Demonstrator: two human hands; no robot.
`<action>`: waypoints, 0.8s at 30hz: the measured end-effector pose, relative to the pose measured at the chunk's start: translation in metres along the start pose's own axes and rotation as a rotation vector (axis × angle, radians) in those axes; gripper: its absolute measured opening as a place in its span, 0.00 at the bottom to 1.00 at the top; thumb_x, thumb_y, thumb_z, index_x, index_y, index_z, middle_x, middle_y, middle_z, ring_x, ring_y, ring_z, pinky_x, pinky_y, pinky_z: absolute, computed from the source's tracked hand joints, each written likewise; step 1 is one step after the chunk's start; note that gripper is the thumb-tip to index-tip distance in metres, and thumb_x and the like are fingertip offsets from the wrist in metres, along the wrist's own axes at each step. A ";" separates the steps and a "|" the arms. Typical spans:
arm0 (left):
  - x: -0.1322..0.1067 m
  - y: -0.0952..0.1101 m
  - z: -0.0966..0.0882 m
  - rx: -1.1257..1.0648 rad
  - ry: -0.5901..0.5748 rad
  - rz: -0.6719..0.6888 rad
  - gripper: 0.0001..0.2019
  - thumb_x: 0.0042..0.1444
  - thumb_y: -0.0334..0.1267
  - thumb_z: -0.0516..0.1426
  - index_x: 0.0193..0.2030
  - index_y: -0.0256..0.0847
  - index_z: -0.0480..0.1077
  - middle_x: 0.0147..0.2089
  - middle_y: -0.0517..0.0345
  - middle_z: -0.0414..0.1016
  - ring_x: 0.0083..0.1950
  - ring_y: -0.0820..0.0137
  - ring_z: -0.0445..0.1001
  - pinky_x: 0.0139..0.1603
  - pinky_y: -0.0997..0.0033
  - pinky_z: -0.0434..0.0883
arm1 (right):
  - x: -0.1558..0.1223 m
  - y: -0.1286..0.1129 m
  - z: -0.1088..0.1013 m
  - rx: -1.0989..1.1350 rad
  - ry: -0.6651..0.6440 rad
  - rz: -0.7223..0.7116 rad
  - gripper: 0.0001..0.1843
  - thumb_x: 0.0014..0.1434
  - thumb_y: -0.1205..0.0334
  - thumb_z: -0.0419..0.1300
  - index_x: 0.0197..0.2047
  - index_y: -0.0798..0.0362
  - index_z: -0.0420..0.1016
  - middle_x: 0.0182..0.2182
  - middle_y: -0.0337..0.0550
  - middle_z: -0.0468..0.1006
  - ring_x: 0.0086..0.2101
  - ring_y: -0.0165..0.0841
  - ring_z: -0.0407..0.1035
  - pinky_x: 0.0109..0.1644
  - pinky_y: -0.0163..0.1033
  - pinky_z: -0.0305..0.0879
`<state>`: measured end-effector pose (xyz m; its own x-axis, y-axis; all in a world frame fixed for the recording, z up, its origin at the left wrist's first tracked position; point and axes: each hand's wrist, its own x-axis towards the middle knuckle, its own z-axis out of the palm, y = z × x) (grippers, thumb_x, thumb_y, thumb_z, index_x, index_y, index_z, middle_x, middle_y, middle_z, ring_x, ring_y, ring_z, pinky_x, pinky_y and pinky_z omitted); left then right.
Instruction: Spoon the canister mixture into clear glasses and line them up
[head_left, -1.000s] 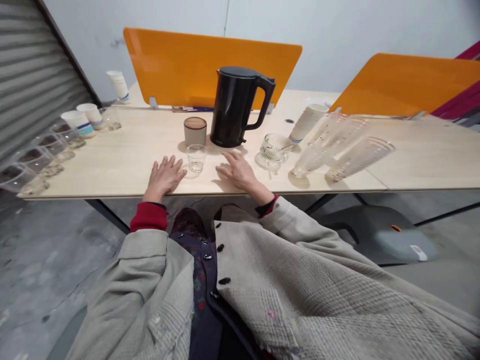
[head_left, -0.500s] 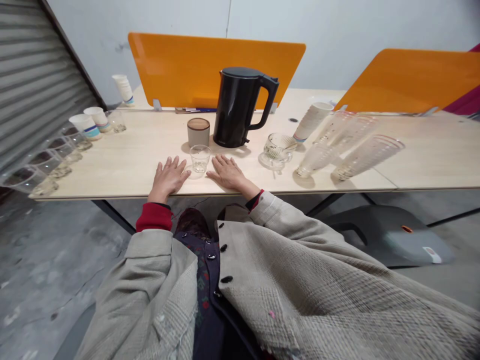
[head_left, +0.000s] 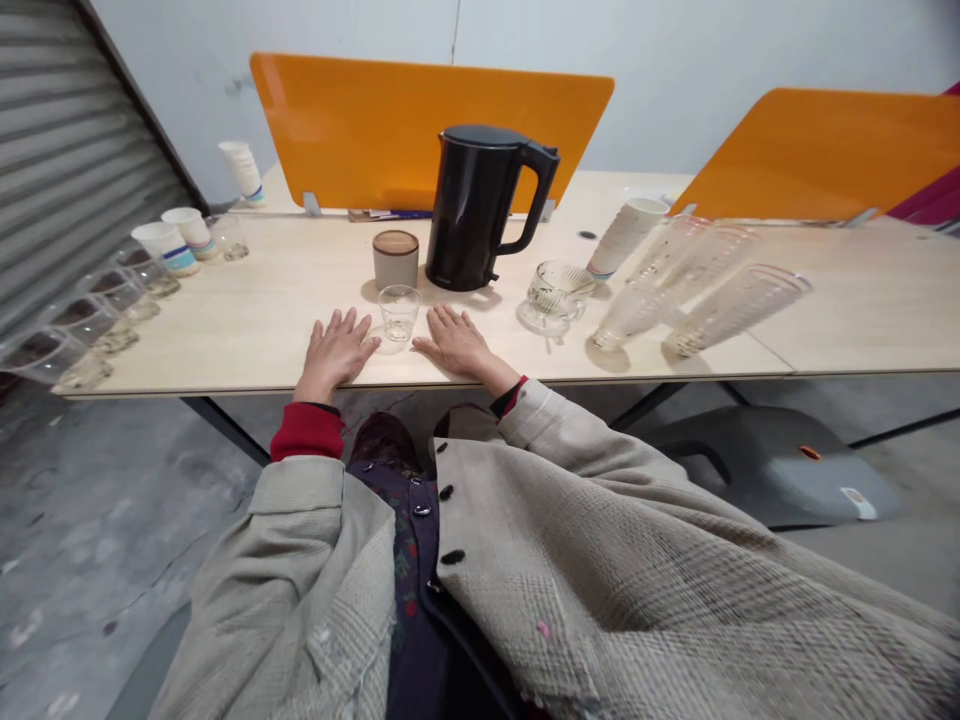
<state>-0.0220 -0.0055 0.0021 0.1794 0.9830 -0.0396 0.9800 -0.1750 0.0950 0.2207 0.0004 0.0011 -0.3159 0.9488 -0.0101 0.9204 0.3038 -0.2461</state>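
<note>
My left hand [head_left: 336,349] lies flat on the wooden table [head_left: 247,320], fingers spread, holding nothing. My right hand [head_left: 453,340] lies flat too, palm down and empty. Between them, just ahead of the fingertips, stands a small clear glass [head_left: 398,311]; neither hand touches it. Behind the glass sit a grey canister with a wooden lid [head_left: 395,259] and a black electric kettle [head_left: 481,208], its handle to the right.
A glass dripper on a saucer [head_left: 556,295] stands right of the kettle. A paper cup stack [head_left: 623,238] and clear cup stacks [head_left: 697,290] lie on their sides. More cups [head_left: 105,300] line the left edge. Orange dividers [head_left: 427,130] back the table.
My right hand slid left from beside the kettle's base to lie next to the glass. My left hand stayed in place.
</note>
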 end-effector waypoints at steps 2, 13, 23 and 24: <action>0.000 0.000 0.000 -0.001 0.000 0.000 0.35 0.77 0.58 0.38 0.85 0.50 0.51 0.89 0.54 0.40 0.89 0.52 0.38 0.86 0.36 0.42 | 0.001 0.001 0.001 0.002 0.006 -0.005 0.46 0.77 0.38 0.46 0.82 0.65 0.51 0.83 0.63 0.47 0.82 0.52 0.40 0.85 0.62 0.37; -0.003 0.003 -0.003 0.007 -0.007 -0.005 0.36 0.77 0.57 0.37 0.86 0.48 0.50 0.89 0.53 0.40 0.89 0.52 0.38 0.86 0.37 0.42 | 0.001 0.000 0.000 -0.001 -0.005 0.011 0.46 0.77 0.38 0.47 0.83 0.66 0.51 0.83 0.63 0.45 0.82 0.52 0.39 0.85 0.61 0.36; -0.002 0.002 -0.002 0.024 -0.013 -0.004 0.36 0.77 0.57 0.36 0.86 0.48 0.49 0.89 0.54 0.40 0.89 0.51 0.38 0.87 0.37 0.42 | 0.002 0.000 0.002 0.007 -0.003 0.018 0.46 0.77 0.38 0.47 0.83 0.66 0.51 0.83 0.63 0.46 0.82 0.51 0.38 0.85 0.62 0.36; -0.002 0.002 -0.002 0.024 -0.013 -0.004 0.36 0.77 0.57 0.36 0.86 0.49 0.49 0.89 0.54 0.40 0.89 0.52 0.38 0.87 0.37 0.42 | 0.002 0.001 0.003 0.005 -0.001 0.020 0.46 0.77 0.38 0.47 0.83 0.66 0.51 0.83 0.63 0.46 0.82 0.51 0.38 0.85 0.62 0.36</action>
<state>-0.0209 -0.0072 0.0043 0.1760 0.9830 -0.0530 0.9825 -0.1720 0.0714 0.2200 0.0022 -0.0016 -0.2980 0.9544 -0.0163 0.9254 0.2847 -0.2502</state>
